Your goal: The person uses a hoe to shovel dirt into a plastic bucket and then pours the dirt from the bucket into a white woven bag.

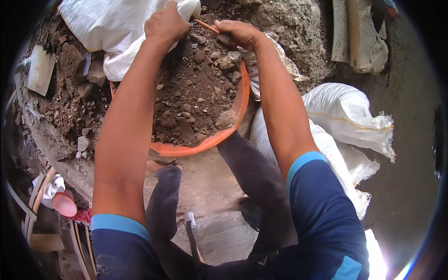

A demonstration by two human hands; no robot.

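An orange basin (205, 143) full of dark soil and stones (186, 102) sits in front of me, between my forearms. At its far side my left hand (167, 23) is closed on a white woven sack (112, 25), which drapes down to the left. My right hand (238, 35) is closed at the end of a thin orange strip (205, 26); whether this is the basin's far rim I cannot tell. A dark lump (226, 41) lies just under those fingers. Crumpled white sacking (284, 58) is bunched below my right wrist.
Filled white sacks (343, 107) stand on the right, beside my right arm. Rubble and soil (294, 28) rise at the back. Grey boards or pipes (357, 35) lean at the far right. On the left are a pink bowl (64, 204), wooden sticks (41, 196) and a flat slab (41, 70).
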